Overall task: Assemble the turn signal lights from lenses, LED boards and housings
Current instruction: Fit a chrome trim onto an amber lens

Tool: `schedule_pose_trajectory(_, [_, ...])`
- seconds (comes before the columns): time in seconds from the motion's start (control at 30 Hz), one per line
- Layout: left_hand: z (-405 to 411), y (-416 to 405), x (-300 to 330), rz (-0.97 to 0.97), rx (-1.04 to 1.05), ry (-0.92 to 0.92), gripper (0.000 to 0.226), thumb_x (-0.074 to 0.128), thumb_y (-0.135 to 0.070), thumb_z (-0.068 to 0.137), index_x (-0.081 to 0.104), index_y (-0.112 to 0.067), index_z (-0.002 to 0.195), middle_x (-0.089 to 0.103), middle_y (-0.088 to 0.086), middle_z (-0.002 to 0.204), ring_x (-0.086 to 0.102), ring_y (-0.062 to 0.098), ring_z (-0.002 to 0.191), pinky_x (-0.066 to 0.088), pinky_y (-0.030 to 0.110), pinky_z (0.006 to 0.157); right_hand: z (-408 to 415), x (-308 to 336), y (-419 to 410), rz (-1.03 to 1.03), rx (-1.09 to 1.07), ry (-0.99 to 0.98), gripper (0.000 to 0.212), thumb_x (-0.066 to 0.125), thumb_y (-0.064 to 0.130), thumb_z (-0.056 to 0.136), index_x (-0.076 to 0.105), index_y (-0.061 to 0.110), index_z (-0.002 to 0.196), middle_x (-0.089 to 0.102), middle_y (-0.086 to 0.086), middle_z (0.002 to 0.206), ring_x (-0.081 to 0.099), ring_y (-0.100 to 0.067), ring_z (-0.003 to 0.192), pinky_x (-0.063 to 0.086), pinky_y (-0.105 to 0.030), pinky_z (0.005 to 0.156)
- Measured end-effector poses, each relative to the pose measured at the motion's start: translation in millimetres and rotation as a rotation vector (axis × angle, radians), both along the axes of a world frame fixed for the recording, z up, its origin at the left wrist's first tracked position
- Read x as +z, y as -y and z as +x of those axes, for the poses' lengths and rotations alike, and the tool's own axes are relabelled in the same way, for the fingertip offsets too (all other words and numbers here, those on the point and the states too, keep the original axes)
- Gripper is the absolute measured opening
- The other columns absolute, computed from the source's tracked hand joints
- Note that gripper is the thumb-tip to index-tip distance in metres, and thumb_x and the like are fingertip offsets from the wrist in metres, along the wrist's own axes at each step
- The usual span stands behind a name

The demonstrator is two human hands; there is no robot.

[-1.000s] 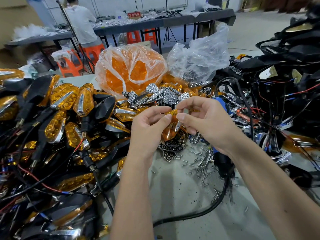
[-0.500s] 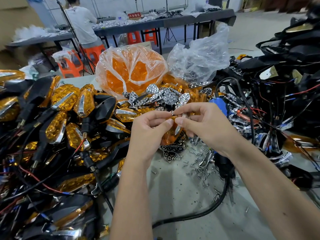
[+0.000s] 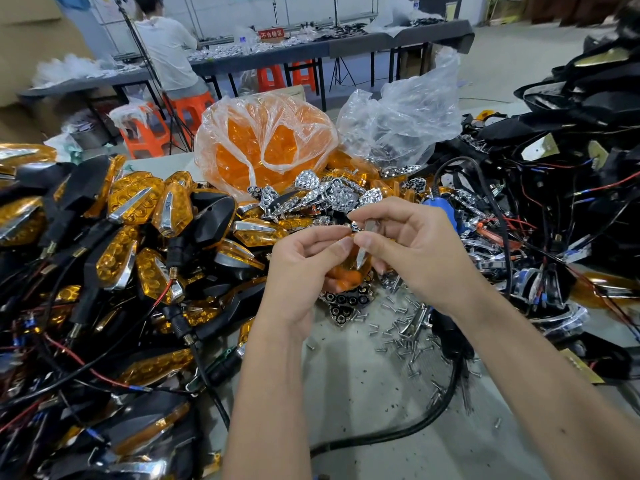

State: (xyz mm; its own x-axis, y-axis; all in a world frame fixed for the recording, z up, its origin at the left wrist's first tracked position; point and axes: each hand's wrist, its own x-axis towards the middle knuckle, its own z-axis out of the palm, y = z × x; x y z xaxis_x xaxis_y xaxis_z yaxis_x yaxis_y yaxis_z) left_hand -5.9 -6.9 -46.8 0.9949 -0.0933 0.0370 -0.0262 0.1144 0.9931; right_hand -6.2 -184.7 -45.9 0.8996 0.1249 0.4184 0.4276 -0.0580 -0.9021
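My left hand grips an amber lens from the left, fingers curled under it. My right hand pinches a narrow chrome strip at the lens's top, thumb and forefinger meeting the left thumb there. Behind the hands lies a heap of chrome reflector pieces. A clear bag of amber lenses stands further back. Finished amber-and-black turn signals with wires pile up on the left. Black housings with wiring fill the right side.
Loose screws scatter on the grey table under my right wrist. A thick black cable curves across the table from a blue-handled tool. An emptier clear bag sits at the back. A person sits at a far table.
Both hands with the lens have sunk slightly lower toward the table. The right fingers have shifted their pinch on the chrome strip at the lens's top.
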Motion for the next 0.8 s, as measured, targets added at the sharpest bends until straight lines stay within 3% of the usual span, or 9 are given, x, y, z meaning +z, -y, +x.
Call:
schedule_pose_trajectory(0.07, [-0.5, 0.8, -0.1, -0.041, -0.009, -0.021, 0.012, 0.072, -0.010, 0.095, 0.079, -0.014, 0.104, 0.079, 0.007, 0.083, 0.068, 0.016, 0.055, 0.048, 0.020, 0.047, -0.2, 0.5, 0.2, 0.052, 0.011, -0.034, 0.021, 0.076, 0.008, 0.094, 0.074, 0.011, 0.115, 0.067, -0.020, 0.080, 0.058, -0.018, 0.055, 0.051, -0.025, 0.057])
schedule_pose_trajectory(0.2, [-1.2, 3.2, 0.9, -0.062, -0.013, -0.033, 0.012, 0.072, -0.010, 0.095, 0.079, -0.014, 0.104, 0.078, 0.006, 0.082, 0.068, 0.014, 0.055, 0.047, 0.019, 0.047, 0.7, 3.1, 2.7, 0.112, 0.031, -0.098, 0.020, 0.076, 0.006, 0.092, 0.076, 0.009, 0.112, 0.070, -0.012, 0.080, 0.056, -0.017, 0.055, 0.051, -0.024, 0.056])
schedule_pose_trajectory(0.5, [-1.8, -3.1, 2.0, -0.019, -0.010, -0.010, 0.018, 0.070, -0.009, 0.095, 0.079, -0.016, 0.109, 0.080, 0.009, 0.093, 0.071, 0.018, 0.061, 0.048, 0.020, 0.049, -1.0, 2.1, 2.1, -0.026, -0.065, -0.145, 0.020, 0.083, 0.018, 0.089, 0.076, 0.020, 0.108, 0.067, -0.011, 0.070, 0.056, -0.015, 0.055, 0.048, -0.028, 0.056])
schedule_pose_trajectory(0.57, [-2.4, -3.3, 2.8, -0.027, -0.021, -0.002, 0.018, 0.071, -0.011, 0.094, 0.080, -0.019, 0.108, 0.080, 0.007, 0.091, 0.071, 0.018, 0.061, 0.049, 0.021, 0.051, -1.8, 2.4, 2.1, -0.019, -0.060, -0.123, 0.022, 0.084, 0.021, 0.088, 0.076, 0.022, 0.109, 0.069, -0.015, 0.075, 0.058, -0.014, 0.056, 0.049, -0.026, 0.056])
schedule_pose_trajectory(0.67, [-3.3, -4.8, 4.9, -0.014, -0.051, 0.034, 0.022, 0.072, -0.023, 0.086, 0.081, -0.024, 0.106, 0.079, 0.003, 0.092, 0.069, 0.016, 0.064, 0.051, 0.026, 0.057, -2.2, 2.6, 2.5, -0.013, -0.071, -0.084, 0.033, 0.088, 0.026, 0.083, 0.074, 0.024, 0.113, 0.069, -0.005, 0.084, 0.062, -0.015, 0.063, 0.051, -0.021, 0.060])
schedule_pose_trajectory(0.8, [-4.3, -10.8, 5.6, -0.001, -0.144, 0.085, 0.028, 0.073, -0.025, 0.085, 0.078, -0.025, 0.113, 0.078, 0.005, 0.101, 0.068, 0.017, 0.075, 0.055, 0.033, 0.068, -2.3, 1.6, 3.8, 0.031, -0.121, -0.098, 0.050, 0.092, 0.038, 0.073, 0.072, 0.023, 0.117, 0.070, -0.002, 0.104, 0.063, -0.021, 0.070, 0.058, -0.031, 0.064])
